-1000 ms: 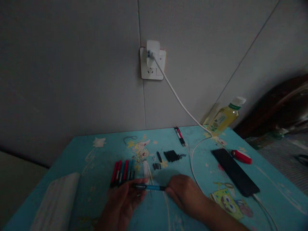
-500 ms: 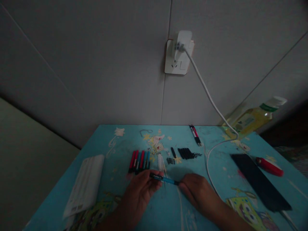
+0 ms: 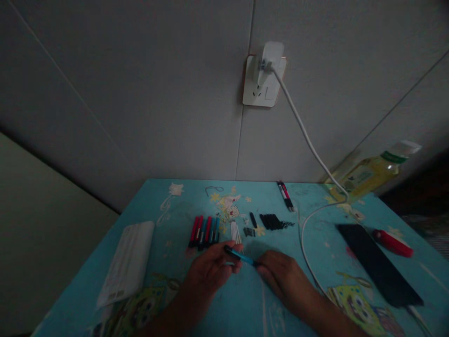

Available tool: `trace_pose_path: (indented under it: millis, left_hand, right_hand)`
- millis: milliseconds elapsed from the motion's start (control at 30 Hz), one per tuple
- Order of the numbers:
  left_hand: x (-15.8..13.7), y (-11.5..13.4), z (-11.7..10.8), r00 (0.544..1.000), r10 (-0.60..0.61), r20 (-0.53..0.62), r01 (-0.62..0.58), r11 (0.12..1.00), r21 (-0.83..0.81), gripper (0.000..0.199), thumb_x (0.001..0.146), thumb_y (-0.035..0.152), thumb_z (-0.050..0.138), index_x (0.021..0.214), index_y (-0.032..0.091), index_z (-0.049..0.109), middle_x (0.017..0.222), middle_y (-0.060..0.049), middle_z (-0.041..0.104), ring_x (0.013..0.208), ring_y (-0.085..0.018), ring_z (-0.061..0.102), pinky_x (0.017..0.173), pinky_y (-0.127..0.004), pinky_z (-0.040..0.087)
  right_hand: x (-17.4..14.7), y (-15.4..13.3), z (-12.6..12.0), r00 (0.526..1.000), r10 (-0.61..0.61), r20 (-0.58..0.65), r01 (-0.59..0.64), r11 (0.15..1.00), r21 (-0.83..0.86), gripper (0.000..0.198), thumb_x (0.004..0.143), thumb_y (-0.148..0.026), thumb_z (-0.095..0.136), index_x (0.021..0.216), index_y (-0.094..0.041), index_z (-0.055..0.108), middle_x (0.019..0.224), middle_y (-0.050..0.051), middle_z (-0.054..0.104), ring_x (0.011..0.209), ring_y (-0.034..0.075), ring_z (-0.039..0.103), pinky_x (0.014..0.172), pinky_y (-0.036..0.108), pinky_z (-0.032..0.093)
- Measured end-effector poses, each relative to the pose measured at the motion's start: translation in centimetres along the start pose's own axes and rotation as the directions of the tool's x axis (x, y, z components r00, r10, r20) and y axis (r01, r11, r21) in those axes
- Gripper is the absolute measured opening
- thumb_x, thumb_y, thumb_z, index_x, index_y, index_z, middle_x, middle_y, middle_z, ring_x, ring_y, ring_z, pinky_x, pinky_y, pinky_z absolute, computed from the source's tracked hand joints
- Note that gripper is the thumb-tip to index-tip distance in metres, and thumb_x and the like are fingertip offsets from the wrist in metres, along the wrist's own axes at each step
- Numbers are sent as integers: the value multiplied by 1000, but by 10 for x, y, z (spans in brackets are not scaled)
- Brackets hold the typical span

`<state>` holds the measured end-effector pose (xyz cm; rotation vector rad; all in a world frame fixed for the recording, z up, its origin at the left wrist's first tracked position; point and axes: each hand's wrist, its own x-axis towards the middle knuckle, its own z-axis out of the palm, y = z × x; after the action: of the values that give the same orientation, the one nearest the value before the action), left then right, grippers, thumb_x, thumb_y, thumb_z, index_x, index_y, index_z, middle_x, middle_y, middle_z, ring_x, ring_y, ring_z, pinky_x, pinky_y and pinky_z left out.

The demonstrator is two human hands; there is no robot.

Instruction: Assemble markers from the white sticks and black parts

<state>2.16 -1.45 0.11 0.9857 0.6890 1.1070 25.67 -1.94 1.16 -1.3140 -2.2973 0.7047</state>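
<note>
A blue pen with dark ends (image 3: 245, 259) is tilted above the table, its left end higher. My right hand (image 3: 282, 274) is closed around the pen's lower right end. Under and beside the upper dark end is my left hand (image 3: 210, 269), palm partly up, with thumb and fingers apart; whether they touch the pen is unclear. Just beyond the left fingers lie several thin white refills (image 3: 235, 231). A row of red and blue pen barrels (image 3: 205, 230) lies to their left. Small dark pieces (image 3: 249, 232) and a group of black grips (image 3: 271, 222) lie to the right.
A white case (image 3: 128, 262) lies at the left, and a dark phone (image 3: 379, 264) on the right beside a red-handled object (image 3: 393, 243). A white cable (image 3: 303, 126) runs from the wall socket (image 3: 261, 89) across the table. Near the wall are two pens (image 3: 285, 195) and a yellow bottle (image 3: 372, 173).
The pen has tipped, its left end now higher. My left thumb and fingers have loosened from its dark end. My right hand has shifted slightly left, still holding the other end.
</note>
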Motion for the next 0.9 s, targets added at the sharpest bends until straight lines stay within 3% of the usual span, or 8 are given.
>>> trace_pose_path:
  millis: [133, 200, 333, 400, 467, 533, 733, 900]
  left_hand:
    - [3, 5, -1, 997, 18, -70, -1, 972, 233, 14, 93, 30, 62, 103, 20, 62, 110, -7, 69, 87, -17, 68, 81, -32, 55]
    - [4, 6, -5, 997, 55, -61, -20, 878, 478, 11, 94, 30, 61, 100, 20, 62, 103, -6, 69, 89, -18, 67, 82, -32, 54]
    - [2, 2, -11, 976, 140, 168, -214, 442, 871, 11, 94, 24, 60, 105, 22, 64, 96, -4, 66, 91, -20, 65, 83, -34, 52]
    - [-1, 0, -10, 946, 96, 309, -323, 265, 909, 14, 95, 24, 58, 109, 22, 64, 96, -4, 65, 90, -20, 63, 82, -33, 52]
    - [-3, 0, -7, 917, 41, 397, -399, 154, 904, 13, 96, 25, 57, 107, 22, 64, 92, -4, 65, 87, -20, 63, 79, -33, 52]
    - [-4, 1, -5, 899, 4, 439, -436, 113, 893, 12, 98, 24, 53, 100, 20, 65, 86, -3, 64, 82, -20, 62, 75, -32, 52]
    - [0, 2, -11, 882, 22, 471, -468, 154, 870, 23, 100, 17, 42, 94, 18, 63, 81, -4, 62, 77, -18, 59, 71, -29, 48]
    - [1, 0, -12, 852, 67, 520, -523, 38, 852, 19, 99, 17, 45, 94, 17, 63, 79, -4, 61, 76, -20, 56, 67, -31, 45]
  right_hand:
    - [-1, 0, -7, 997, 70, -36, -67, 994, 86, 20, 102, -32, 43, 99, -22, 61, 90, 2, 65, 82, 17, 62, 77, 29, 48]
    - [-1, 1, -9, 992, 108, -63, -101, 988, 116, 21, 103, -32, 42, 99, -22, 60, 89, 1, 66, 80, 16, 61, 75, 28, 48]
    - [-3, 2, -9, 990, 117, -74, -113, 992, 54, 28, 103, -34, 42, 87, -21, 60, 81, 1, 64, 75, 15, 60, 71, 28, 45]
    - [-4, -1, -7, 996, 84, -33, -84, 996, 7, 31, 103, -35, 41, 82, -20, 59, 79, 1, 63, 73, 16, 60, 71, 29, 44]
    - [-5, -3, -6, 999, 50, 0, -50, 999, -8, 32, 103, -35, 42, 81, -20, 60, 77, 1, 63, 73, 16, 60, 69, 29, 44]
    - [-6, -6, -6, 1000, 7, 11, -7, 1000, 2, 30, 103, -34, 44, 84, -20, 62, 78, 1, 64, 73, 16, 61, 69, 29, 45]
    - [-3, -7, -12, 995, -102, 2, 102, 994, 46, 16, 100, -29, 51, 108, -22, 63, 97, 4, 68, 91, 19, 63, 83, 33, 49]
    - [-4, -5, -10, 994, -100, 48, 100, 995, 13, 23, 98, -35, 54, 117, -23, 62, 101, 6, 68, 96, 22, 63, 87, 38, 50]
